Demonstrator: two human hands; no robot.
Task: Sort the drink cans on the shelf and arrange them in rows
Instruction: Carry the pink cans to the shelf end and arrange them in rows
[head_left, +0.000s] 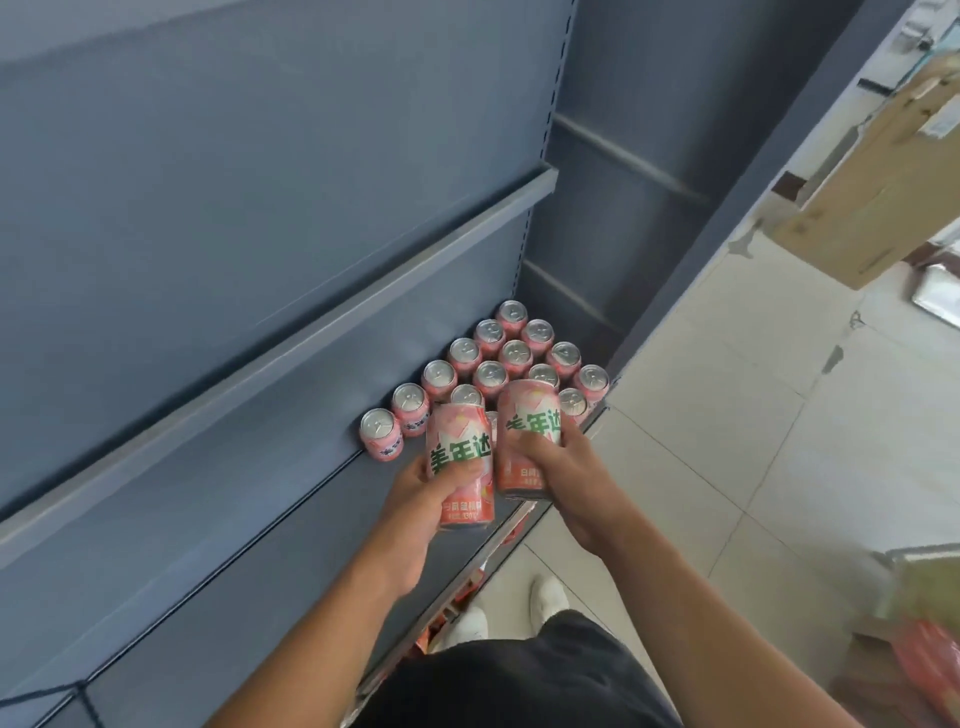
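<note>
The left can and the right can, both pink with green lettering, are being held upright, side by side and nearly touching, over the near edge of the shelf. Whether their bases are touching the shelf I cannot tell. The left hand is curling its fingers and thumb round the middle of the left can. The right hand is gripping the right can in the same way, and that can is sitting a little higher and farther off.

Just beyond them, the standing cans are crowding the far right end of the grey shelf in slanting rows, silver tops facing up. The back row is running along the rear panel and reaching furthest left.

An upper shelf is jutting out above them. On the right, pale floor tiles are showing, with a cardboard box lying at the far right. White shoes are standing on the tiles near the shelf, and red packages are peeking out from a lower level.
</note>
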